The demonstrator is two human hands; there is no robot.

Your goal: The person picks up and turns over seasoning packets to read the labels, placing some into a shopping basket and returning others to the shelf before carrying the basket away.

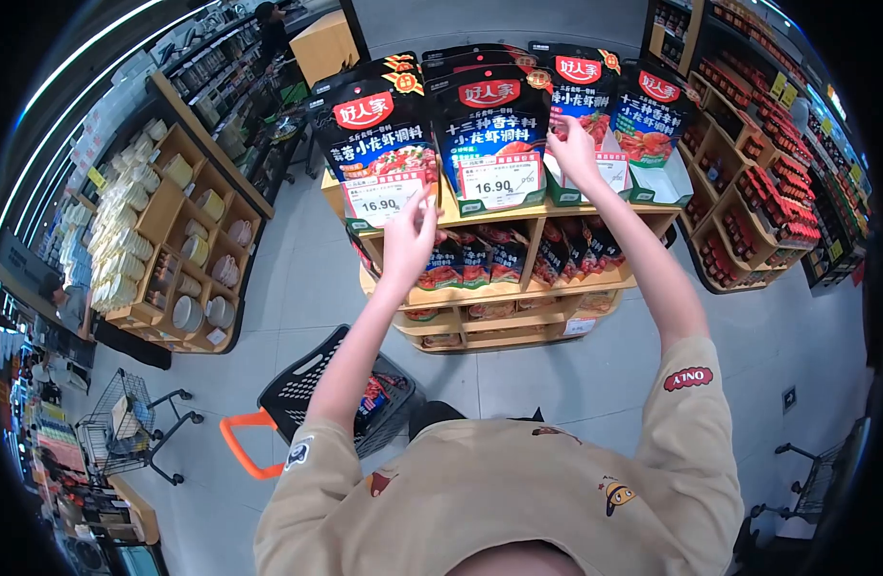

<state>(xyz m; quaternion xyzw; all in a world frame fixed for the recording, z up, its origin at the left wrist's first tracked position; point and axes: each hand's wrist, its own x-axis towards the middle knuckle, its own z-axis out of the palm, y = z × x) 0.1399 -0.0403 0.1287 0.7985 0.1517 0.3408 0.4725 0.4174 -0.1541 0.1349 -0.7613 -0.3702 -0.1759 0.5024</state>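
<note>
Black seasoning pouches with red logos and crayfish pictures stand in rows on top of a wooden display shelf. My left hand hovers with fingers apart just below the front left pouch, near its 16.90 price tag. My right hand reaches up between the middle pouch and a pouch on the right, fingers touching the pouches there. Whether it grips one is unclear. More pouches fill the lower shelf compartments.
A black shopping basket with an orange handle sits on the floor by my left side, holding packets. A wooden shelf of bowls and cups stands left. Red-stocked shelves stand right. A wire trolley is at lower left.
</note>
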